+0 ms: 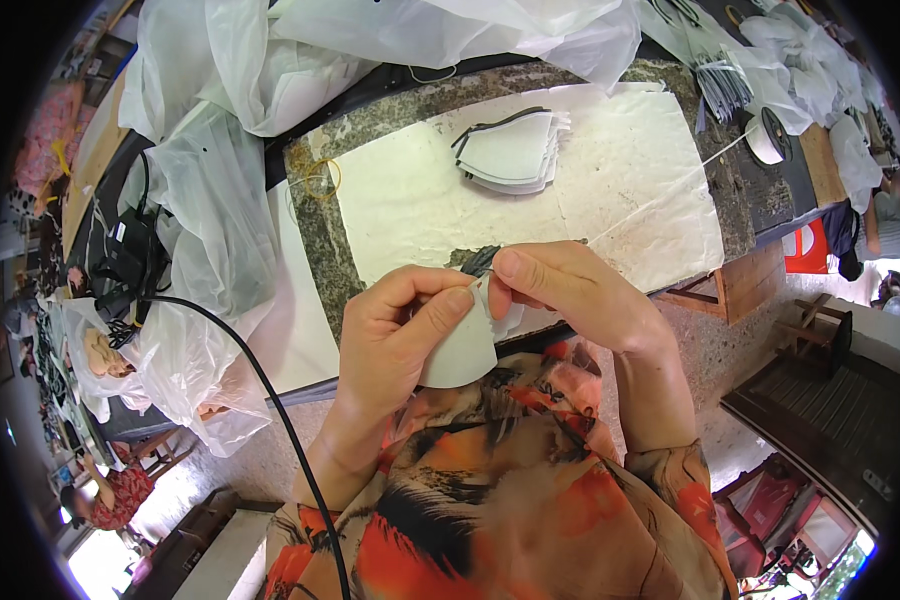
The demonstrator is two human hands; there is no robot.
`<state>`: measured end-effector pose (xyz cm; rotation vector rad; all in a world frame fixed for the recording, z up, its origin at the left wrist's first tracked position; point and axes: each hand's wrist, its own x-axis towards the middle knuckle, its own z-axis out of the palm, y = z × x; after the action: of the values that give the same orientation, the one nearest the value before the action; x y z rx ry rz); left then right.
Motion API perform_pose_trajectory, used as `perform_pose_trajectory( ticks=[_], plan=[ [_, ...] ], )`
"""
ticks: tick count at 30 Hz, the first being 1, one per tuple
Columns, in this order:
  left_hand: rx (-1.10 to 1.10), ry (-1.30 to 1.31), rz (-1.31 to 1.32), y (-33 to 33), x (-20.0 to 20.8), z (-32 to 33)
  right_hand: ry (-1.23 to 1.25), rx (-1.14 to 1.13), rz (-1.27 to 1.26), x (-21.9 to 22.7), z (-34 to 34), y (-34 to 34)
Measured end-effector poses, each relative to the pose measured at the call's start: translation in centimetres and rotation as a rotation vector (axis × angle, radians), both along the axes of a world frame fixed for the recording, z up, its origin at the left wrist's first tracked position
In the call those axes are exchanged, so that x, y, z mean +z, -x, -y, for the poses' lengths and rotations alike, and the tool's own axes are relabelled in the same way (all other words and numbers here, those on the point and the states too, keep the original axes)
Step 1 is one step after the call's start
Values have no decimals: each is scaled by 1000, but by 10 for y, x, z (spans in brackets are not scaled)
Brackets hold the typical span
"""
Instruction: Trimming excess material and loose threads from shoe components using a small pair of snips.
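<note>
Close in front of my body, my left hand (400, 330) pinches a pale grey-white, curved flat piece (462, 352) between thumb and fingers. The piece hangs downward, its upper corner between my two hands. My right hand (560, 285) is closed in a pinch at that corner; what lies between its fingertips is too small to make out. A dark bundle of strips (482, 260) shows just behind my fingertips, partly hidden by them. Farther off lies a stack of similar pale pieces (510, 155), with a dark strip along its upper edge.
White paper (630, 190) covers much of the worn table. A white spool (765, 138) stands at right, its cord running over the paper. Clear plastic bags (210, 180) fill the left and far sides. A black cable (270, 385) crosses my left side. Other people sit farther away.
</note>
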<state>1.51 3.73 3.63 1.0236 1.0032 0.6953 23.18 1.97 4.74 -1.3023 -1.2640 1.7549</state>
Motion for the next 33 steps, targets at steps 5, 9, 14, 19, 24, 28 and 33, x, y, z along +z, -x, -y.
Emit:
perform_pose_trajectory(
  ticks=[5, 9, 14, 19, 24, 28, 33],
  plan=[
    [-14, -152, -92, 2, -4, -1, 74, -31, -55, -8, 4, -4],
    [-2, 7, -24, 7, -2, -1, 98, -235, -198, 3, 4, -4],
    [-61, -43, -36, 1, 0, -2, -62, -239, 75, 10, 7, 10],
    [-48, -55, -42, 0, 1, 0, -64, -230, 168, 5, 8, 13],
    [-26, -87, -88, 0, -3, 4, -96, -234, 235, 1, 12, 18],
    [-15, -58, -26, -3, -3, 6, -74, -267, 183, -6, 17, 18],
    [-123, -24, 41, -3, 2, -5, 4, -267, -191, -5, 20, 10]
  ],
)
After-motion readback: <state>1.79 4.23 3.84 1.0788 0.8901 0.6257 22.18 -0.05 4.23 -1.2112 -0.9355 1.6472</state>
